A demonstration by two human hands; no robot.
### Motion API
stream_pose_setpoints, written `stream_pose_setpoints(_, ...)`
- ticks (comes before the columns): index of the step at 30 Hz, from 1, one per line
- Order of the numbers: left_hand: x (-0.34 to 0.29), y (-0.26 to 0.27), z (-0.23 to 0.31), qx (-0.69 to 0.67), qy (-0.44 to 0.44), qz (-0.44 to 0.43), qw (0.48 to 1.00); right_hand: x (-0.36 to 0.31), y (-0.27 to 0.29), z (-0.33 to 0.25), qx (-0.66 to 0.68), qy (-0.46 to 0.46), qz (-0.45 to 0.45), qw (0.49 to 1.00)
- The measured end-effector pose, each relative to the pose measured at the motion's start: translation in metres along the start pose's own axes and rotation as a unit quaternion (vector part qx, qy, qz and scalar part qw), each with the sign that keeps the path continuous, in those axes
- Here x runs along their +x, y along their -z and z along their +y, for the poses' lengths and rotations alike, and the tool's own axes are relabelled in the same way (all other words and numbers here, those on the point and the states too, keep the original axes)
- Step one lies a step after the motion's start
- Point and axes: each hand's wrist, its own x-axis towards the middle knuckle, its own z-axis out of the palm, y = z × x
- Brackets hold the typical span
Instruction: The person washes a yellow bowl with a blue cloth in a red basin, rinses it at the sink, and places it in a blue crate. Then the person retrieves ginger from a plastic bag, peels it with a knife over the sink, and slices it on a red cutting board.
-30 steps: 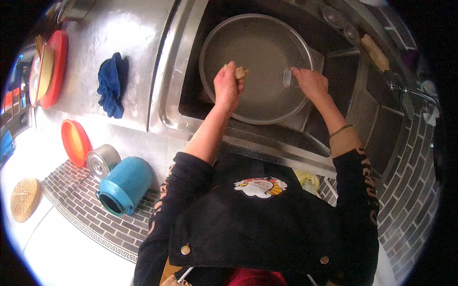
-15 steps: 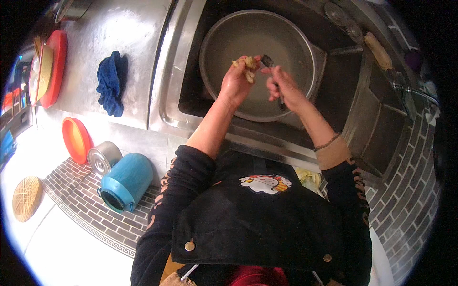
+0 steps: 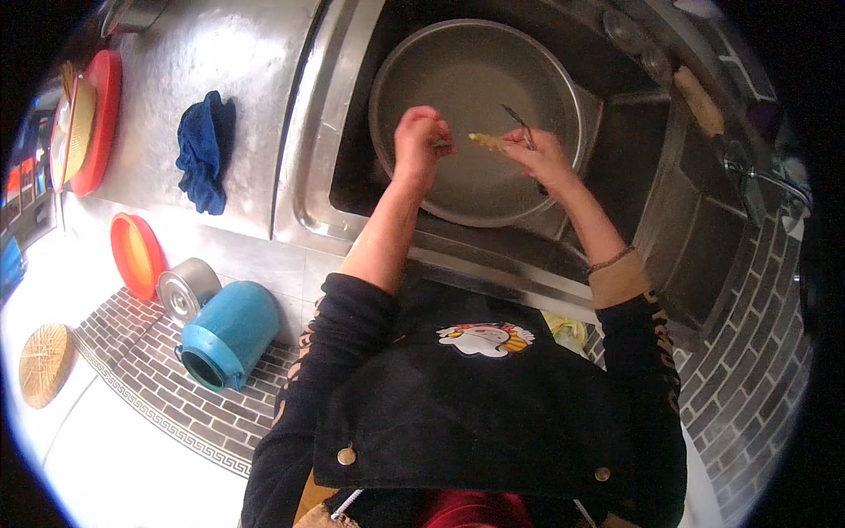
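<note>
My right hand (image 3: 547, 163) pinches a knobby, pale yellow piece of ginger (image 3: 489, 140) between its fingertips. The same hand also keeps hold of a slim dark tool that looks like a peeler (image 3: 513, 114), its narrow head pointing up and left. My left hand (image 3: 421, 145) is closed, fingers curled, a short gap left of the ginger; what it holds, if anything, is hidden. Both hands are above a wide round metal basin (image 3: 568, 75) with cloudy water in it.
The basin sits inside a steel sink (image 3: 310, 204). On the left steel counter lies a dark blue cloth (image 3: 205, 151). Below stand a blue jug (image 3: 231, 334), a lidded metal pot (image 3: 187, 290) and an orange basin (image 3: 137, 255). A faucet (image 3: 770, 176) is at the right.
The ginger has passed from my left hand to my right, which still has the tool. My left hand has shifted slightly left and its fingers have curled.
</note>
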Motion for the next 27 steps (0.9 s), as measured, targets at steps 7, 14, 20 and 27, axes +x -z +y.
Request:
stream_pose_setpoints(7, -0.016, -0.021, -0.006, 0.269, 0.058, -0.22, 0.936, 0.014, 0.037, -0.002, -0.16, 0.081, -0.086, 0.98)
stream_pose_setpoints(14, -0.012, -0.021, -0.012, 0.233, 0.111, -0.137, 0.956, 0.014, 0.026, 0.009, -0.333, 0.118, 0.104, 0.93)
stream_pose_setpoints(20, -0.012, -0.014, -0.023, 0.36, -0.003, -0.17, 0.917, 0.016, 0.023, -0.009, -0.612, 0.144, 0.033, 0.777)
stream_pose_setpoints(27, -0.014, -0.015, -0.031, 0.329, 0.038, -0.135, 0.934, 0.018, 0.057, -0.012, -0.58, 0.116, 0.105, 0.799)
